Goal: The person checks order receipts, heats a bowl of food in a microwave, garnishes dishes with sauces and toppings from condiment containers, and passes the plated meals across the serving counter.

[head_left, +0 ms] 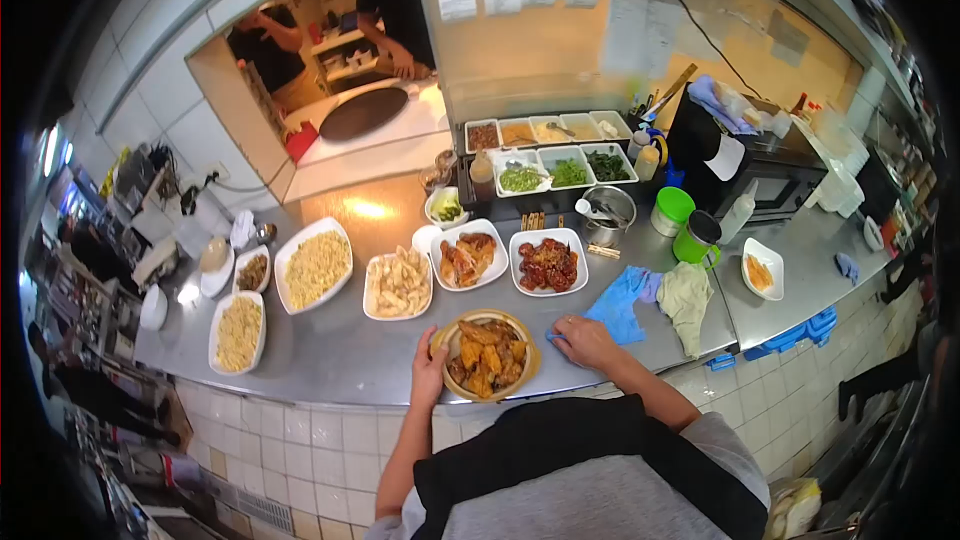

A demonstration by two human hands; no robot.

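Note:
A brown clay pot (533,370) of browned chicken wings (483,352) sits at the counter's front edge before me. My left hand (429,368) grips the pot's left side, fingers against the rim. To the pot's right, my right hand (587,342) rests low over the counter, fingers closed on a small bit of blue cloth (553,336); most of it is hidden under the hand. Beyond the pot stand white dishes of pale fried pieces (398,283), carved roast poultry (468,260) and dark glazed meat (549,262).
Fried rice plates (314,267) stand left. A larger blue cloth (618,308) and a beige cloth (685,305) lie right, near a green mug (696,240) and a metal pot (607,213). Garnish tubs (570,173) line the back. Another person's hand (402,62) shows through the hatch.

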